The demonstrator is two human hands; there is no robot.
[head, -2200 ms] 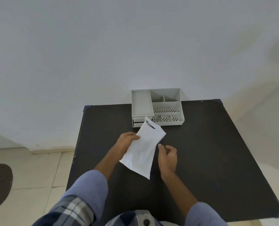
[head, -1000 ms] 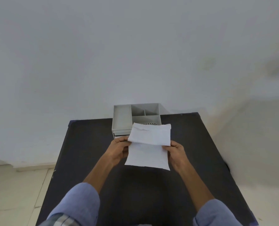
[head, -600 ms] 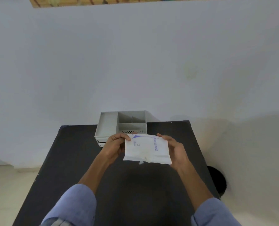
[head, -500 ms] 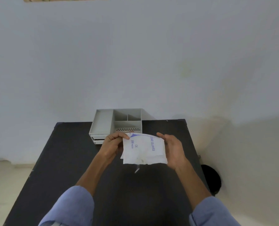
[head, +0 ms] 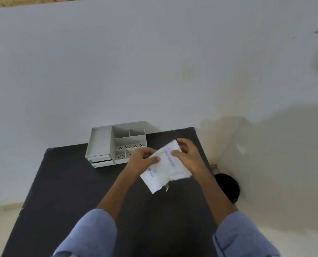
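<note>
Item: flat white packet (head: 161,176), blue print, soft and crinkled, lower edge ragged. You hold it tilted above the matte black bench (head: 70,182). Your left hand (head: 141,161) pinches its left edge, thumb on the face. Your right hand (head: 188,156) curls round the top right corner. To open it cleanly, keep both hands close and pull slowly and evenly. Beyond: grey plastic organiser (head: 100,143), boxy, with perforated compartments and small drawers.

This is a bare, plain indoor workroom, more office than home. A matte black rectangular counter (head: 65,182) stands against an unadorned white painted wall (head: 154,62). It carries a grey plastic compartmented desk organiser (head: 100,143) with small drawers. The pale tiled floor (head: 4,216) lies below.
</note>
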